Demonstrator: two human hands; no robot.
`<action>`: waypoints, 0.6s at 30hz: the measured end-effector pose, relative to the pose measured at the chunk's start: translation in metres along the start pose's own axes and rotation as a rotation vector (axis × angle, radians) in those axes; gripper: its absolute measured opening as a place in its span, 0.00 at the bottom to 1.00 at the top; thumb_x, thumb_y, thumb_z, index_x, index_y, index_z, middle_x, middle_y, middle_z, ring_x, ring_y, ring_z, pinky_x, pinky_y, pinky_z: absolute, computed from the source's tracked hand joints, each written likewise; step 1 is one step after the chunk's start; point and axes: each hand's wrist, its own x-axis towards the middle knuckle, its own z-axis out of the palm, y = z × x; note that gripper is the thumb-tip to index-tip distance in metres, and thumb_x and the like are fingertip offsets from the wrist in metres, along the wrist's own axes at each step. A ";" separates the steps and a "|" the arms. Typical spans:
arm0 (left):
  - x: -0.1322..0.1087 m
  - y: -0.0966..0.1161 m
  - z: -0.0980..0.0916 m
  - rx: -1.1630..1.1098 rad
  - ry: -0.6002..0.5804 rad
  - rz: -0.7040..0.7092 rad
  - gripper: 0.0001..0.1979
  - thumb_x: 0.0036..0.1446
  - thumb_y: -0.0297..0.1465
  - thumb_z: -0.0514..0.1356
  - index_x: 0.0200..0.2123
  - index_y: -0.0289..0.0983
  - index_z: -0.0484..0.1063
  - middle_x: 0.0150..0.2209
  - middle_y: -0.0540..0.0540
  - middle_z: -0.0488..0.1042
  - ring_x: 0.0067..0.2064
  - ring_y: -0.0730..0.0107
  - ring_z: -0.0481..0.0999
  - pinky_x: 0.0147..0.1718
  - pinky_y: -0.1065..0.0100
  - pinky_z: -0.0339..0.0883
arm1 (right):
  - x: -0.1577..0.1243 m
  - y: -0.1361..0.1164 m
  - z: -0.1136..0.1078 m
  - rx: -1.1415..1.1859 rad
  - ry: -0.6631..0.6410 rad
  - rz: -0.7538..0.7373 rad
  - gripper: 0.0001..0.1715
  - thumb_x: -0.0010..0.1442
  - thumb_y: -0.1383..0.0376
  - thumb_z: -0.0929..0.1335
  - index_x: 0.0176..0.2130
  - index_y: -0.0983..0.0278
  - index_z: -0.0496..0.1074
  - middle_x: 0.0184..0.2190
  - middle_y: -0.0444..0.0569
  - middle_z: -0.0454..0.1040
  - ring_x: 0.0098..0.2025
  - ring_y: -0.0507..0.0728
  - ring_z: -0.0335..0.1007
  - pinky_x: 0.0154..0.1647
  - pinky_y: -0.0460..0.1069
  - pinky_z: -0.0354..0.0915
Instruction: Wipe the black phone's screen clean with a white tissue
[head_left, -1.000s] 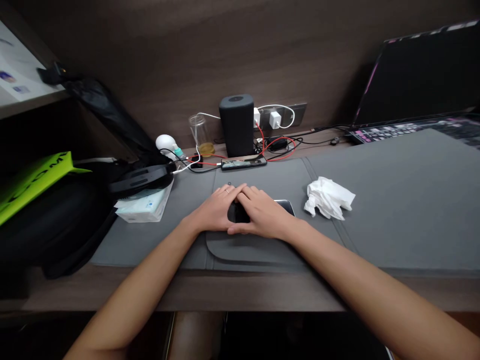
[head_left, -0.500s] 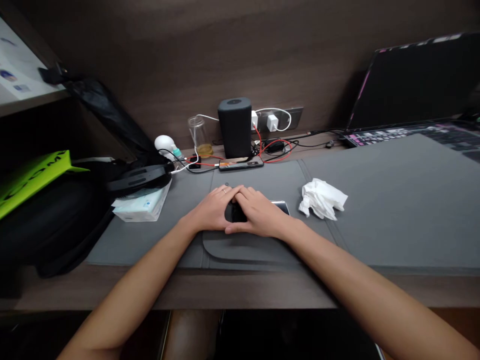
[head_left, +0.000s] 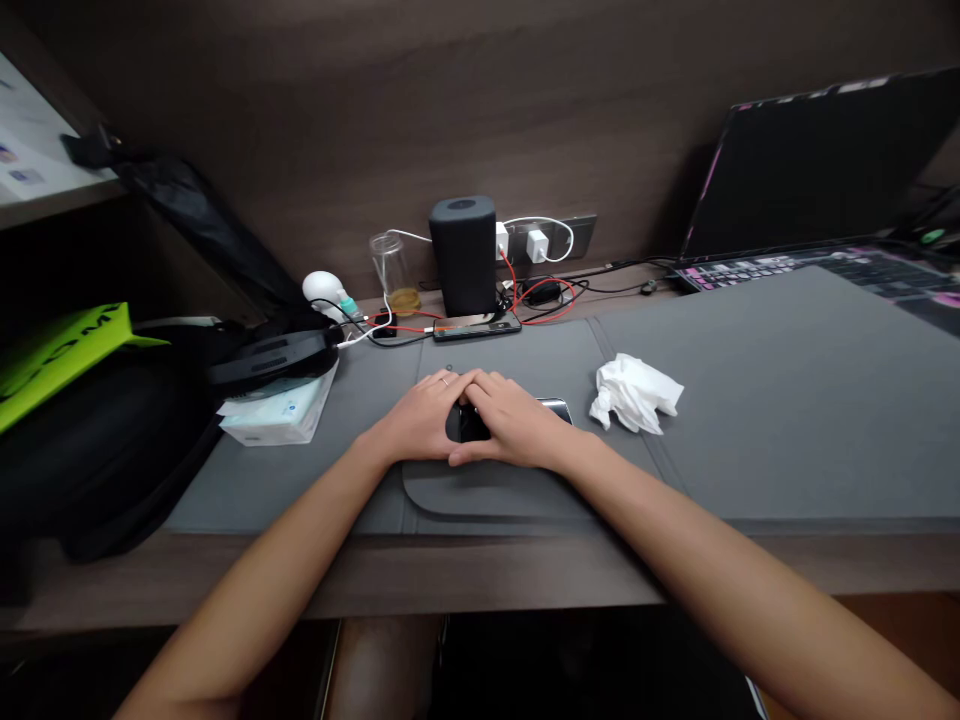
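Both hands rest on the desk mat with fingertips meeting, framing a small gap. My left hand (head_left: 425, 418), with a ring on one finger, lies open at the left, its fingers stretched forward and thumb apart. From the right, my right hand (head_left: 508, 420) lies over a smartphone (head_left: 474, 427), open, fingers extended and thumb reaching toward the left one. The phone's dark screen shows in the gap, and its silvery end sticks out to the right; the rest is covered. Beneath them is a rounded grey flap (head_left: 465, 497) of the mat. A crumpled tissue (head_left: 637, 393) lies to the right.
Behind the hands are another phone (head_left: 477, 328), a black speaker (head_left: 463, 258), a glass jar (head_left: 393, 272) with some brown liquid, tangled cables and plugs (head_left: 537, 245). A tissue pack (head_left: 281, 420) and black bag (head_left: 112, 440) sit left. An open laptop (head_left: 810, 170) stands back right.
The view has shifted slightly, so the background items sit a little further left. My hands keep the same pose over the phone.
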 end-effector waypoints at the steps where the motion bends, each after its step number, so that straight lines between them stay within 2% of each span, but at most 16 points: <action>1: 0.000 0.000 0.000 0.007 -0.001 -0.002 0.51 0.43 0.51 0.72 0.64 0.33 0.57 0.54 0.34 0.71 0.53 0.45 0.71 0.54 0.48 0.66 | 0.000 0.000 0.000 -0.003 0.000 0.000 0.47 0.55 0.37 0.69 0.55 0.70 0.65 0.51 0.62 0.69 0.47 0.66 0.66 0.48 0.60 0.66; 6: 0.000 0.001 0.000 -0.006 -0.004 -0.007 0.48 0.44 0.50 0.72 0.62 0.35 0.59 0.53 0.36 0.72 0.50 0.47 0.71 0.52 0.49 0.66 | -0.001 0.001 0.000 0.016 0.026 -0.012 0.47 0.55 0.36 0.69 0.57 0.68 0.65 0.51 0.61 0.69 0.47 0.66 0.66 0.47 0.60 0.66; 12: 0.000 0.002 0.001 -0.017 0.001 -0.008 0.48 0.44 0.49 0.72 0.63 0.36 0.58 0.55 0.36 0.71 0.52 0.46 0.71 0.53 0.48 0.66 | 0.000 0.000 0.001 -0.003 0.021 -0.004 0.49 0.53 0.36 0.69 0.56 0.70 0.64 0.50 0.62 0.70 0.46 0.66 0.66 0.46 0.60 0.66; 18: 0.000 0.002 0.000 -0.043 0.002 -0.019 0.51 0.42 0.53 0.71 0.64 0.38 0.56 0.55 0.36 0.71 0.52 0.45 0.71 0.53 0.47 0.66 | 0.003 0.004 0.005 0.010 0.025 -0.012 0.50 0.50 0.33 0.70 0.55 0.67 0.65 0.48 0.59 0.70 0.45 0.67 0.66 0.44 0.59 0.66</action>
